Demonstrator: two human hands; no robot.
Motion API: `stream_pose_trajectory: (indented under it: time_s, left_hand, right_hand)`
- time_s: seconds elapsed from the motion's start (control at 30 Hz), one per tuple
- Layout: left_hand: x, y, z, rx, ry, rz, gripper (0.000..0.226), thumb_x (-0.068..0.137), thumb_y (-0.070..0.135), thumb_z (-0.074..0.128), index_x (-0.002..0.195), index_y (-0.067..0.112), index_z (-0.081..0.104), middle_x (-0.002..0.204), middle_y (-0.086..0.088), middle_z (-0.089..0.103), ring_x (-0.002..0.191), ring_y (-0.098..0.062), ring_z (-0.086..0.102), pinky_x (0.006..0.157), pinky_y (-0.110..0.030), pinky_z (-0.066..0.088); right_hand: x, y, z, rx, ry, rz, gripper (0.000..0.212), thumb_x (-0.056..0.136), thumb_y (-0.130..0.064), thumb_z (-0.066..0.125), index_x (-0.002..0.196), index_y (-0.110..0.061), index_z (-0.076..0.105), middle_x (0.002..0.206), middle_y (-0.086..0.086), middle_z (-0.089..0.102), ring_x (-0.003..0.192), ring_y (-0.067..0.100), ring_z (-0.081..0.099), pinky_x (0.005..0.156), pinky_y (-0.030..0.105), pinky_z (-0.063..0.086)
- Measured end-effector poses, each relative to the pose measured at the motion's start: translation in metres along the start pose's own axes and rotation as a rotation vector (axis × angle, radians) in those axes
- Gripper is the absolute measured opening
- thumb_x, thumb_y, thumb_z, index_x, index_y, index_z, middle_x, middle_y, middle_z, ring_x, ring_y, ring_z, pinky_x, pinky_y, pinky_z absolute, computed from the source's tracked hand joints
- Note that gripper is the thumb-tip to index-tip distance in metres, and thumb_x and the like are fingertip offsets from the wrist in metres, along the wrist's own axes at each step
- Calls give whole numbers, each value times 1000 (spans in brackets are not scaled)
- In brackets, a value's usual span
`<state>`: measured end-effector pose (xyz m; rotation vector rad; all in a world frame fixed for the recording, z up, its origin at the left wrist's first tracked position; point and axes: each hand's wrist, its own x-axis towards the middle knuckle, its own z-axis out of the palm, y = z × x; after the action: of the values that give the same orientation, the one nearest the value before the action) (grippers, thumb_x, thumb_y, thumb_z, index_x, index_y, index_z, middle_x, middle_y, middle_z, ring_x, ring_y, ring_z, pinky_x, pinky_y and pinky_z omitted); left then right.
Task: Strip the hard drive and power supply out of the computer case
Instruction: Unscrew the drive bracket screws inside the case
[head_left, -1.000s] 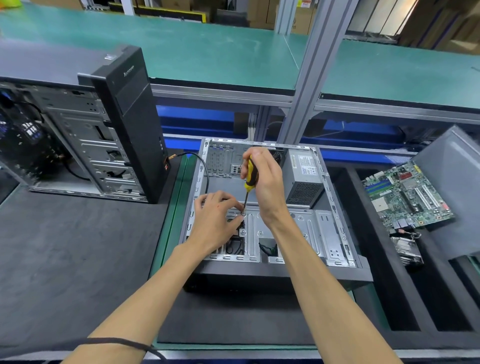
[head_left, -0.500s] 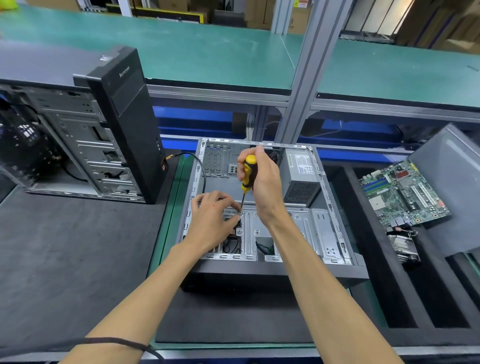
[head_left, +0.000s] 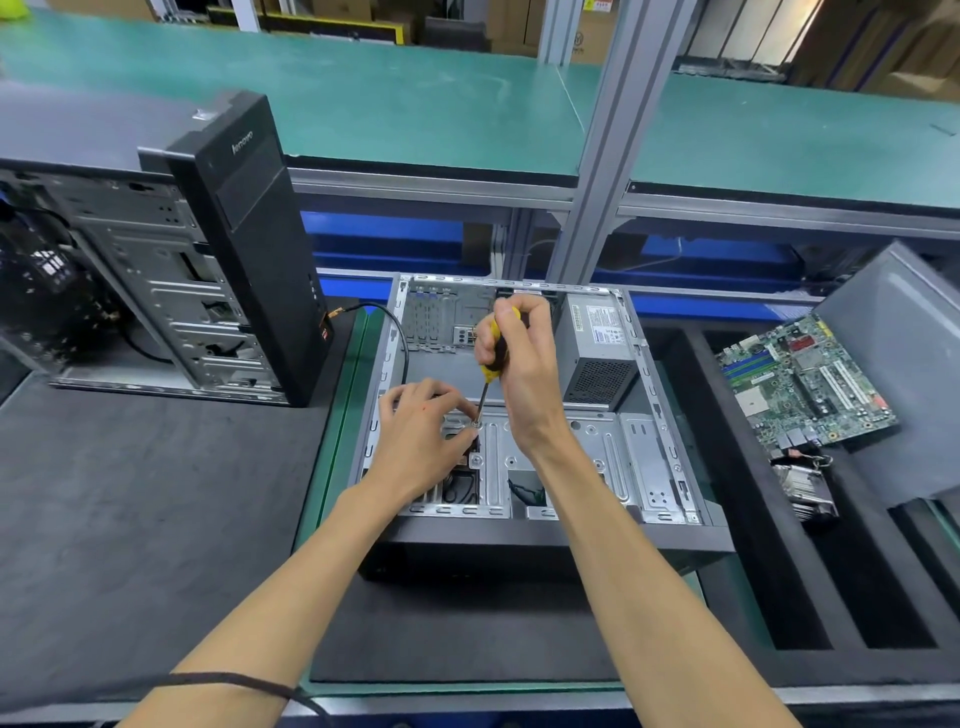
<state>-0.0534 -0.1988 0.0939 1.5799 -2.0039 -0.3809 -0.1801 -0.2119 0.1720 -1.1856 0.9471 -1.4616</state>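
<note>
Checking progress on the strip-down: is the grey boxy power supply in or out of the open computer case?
In. The grey power supply sits in the far right corner of the open computer case.
</note>
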Motion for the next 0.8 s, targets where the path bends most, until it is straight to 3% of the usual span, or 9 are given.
stream_pose_trajectory:
  time_s: [0.07, 0.17, 0.23, 0.33, 0.4, 0.53, 0.7, 0.8]
  left_hand:
    - [0, 0, 0, 0, -2, 0, 8, 86, 35, 72, 92, 39, 68, 111, 14, 57, 115, -12, 46, 100, -24, 13]
    - [0, 0, 0, 5, -11, 1, 8, 86, 36, 71, 93, 39, 68, 111, 14, 57, 115, -11, 45, 100, -24, 12]
    - [0, 0, 0, 2, -6, 4, 8, 86, 36, 72, 92, 39, 68, 110, 14, 57, 114, -11, 46, 99, -23, 12]
    - [0, 0, 0, -2, 8, 12, 9, 85, 35, 73, 92, 38, 69, 110, 14, 58, 114, -12, 47, 98, -22, 12]
    - [0, 0, 0, -5, 8, 13, 9, 85, 35, 73, 92, 37, 68, 110, 14, 58, 114, -12, 47, 99, -22, 12]
    - [0, 0, 0, -12, 3, 7, 9, 86, 34, 72, 93, 36, 67, 108, 14, 55, 114, -13, 46, 99, -23, 12]
    - [0, -1, 0, -6, 12, 21, 11, 87, 34, 72, 98, 35, 70, 110, 12, 58, 112, -12, 45, 100, -25, 14]
    - [0, -1, 0, -8, 12, 19, 11, 87, 34, 72, 97, 35, 70, 110, 12, 58, 114, -12, 46, 100, -25, 14]
  right_hand:
    - [1, 0, -2, -44, 9, -14, 20, 100, -37, 50, 98, -18, 55, 79, -1, 59, 71, 15, 50, 64, 25, 42]
    - [2, -2, -1, -70, -5, -9, 39, 105, -39, 37, 90, -25, 70, 79, -2, 60, 74, 14, 52, 66, 27, 42]
    - [2, -2, 1, -56, -22, -21, 34, 105, -38, 36, 97, -22, 65, 75, -1, 54, 68, 15, 47, 63, 27, 39]
    - [-1, -3, 3, -75, -21, -33, 15, 100, -34, 53, 99, -19, 48, 77, 8, 49, 68, 16, 45, 62, 23, 39]
    - [-1, -2, 2, -84, -8, -21, 13, 97, -29, 56, 98, -16, 53, 82, 8, 56, 73, 17, 49, 62, 23, 41]
    - [3, -5, 0, -83, -21, -15, 25, 100, -29, 44, 96, -17, 66, 79, -1, 58, 72, 14, 51, 62, 24, 41]
    - [6, -5, 2, 25, -5, -4, 13, 102, -25, 42, 102, -14, 49, 78, 0, 55, 66, 15, 47, 63, 26, 41]
    - [7, -5, 0, 22, -8, 4, 14, 102, -25, 43, 99, -12, 49, 75, 0, 57, 69, 17, 49, 64, 27, 42]
